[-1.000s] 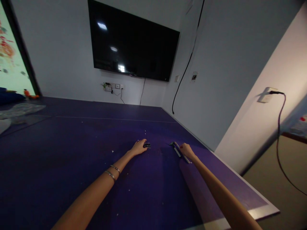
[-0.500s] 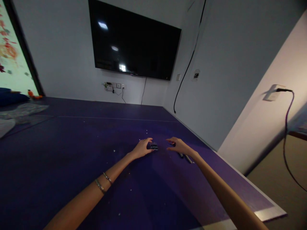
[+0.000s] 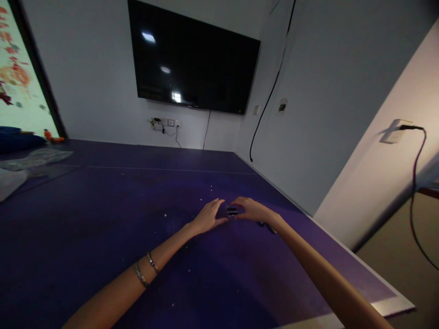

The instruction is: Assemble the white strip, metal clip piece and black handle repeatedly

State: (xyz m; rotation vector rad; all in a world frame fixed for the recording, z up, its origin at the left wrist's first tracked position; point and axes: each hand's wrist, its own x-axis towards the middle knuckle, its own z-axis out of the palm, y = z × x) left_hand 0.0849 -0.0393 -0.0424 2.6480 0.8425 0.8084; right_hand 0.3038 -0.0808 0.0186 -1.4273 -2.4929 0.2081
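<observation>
A small dark rectangular piece with clear-looking edges and a pale stripe [image 3: 232, 211] is between my two hands, just above or on the purple tabletop; its exact kind is too small to tell. My right hand [image 3: 253, 210] has its thumb and fingers curled around the right end of this piece. On the other side, my left hand [image 3: 208, 216] is open, thumb and fingers spread apart, with a small gap to the piece. Partly hidden under my right wrist lie two slim dark stick-like tools [image 3: 271, 228].
The purple tabletop [image 3: 137, 237] carries several white scraps [image 3: 165, 215]. Clear plastic wrapping [image 3: 41, 156] and a white object [image 3: 12, 183] lie at the left, with a small orange item [image 3: 51, 137] behind. A black cable [image 3: 270, 93] hangs along the wall beside the television [image 3: 195, 55].
The small dark piece has moved right, out of my left hand's grip and into my right hand's fingers. My right hand has come left toward it; my left hand has opened.
</observation>
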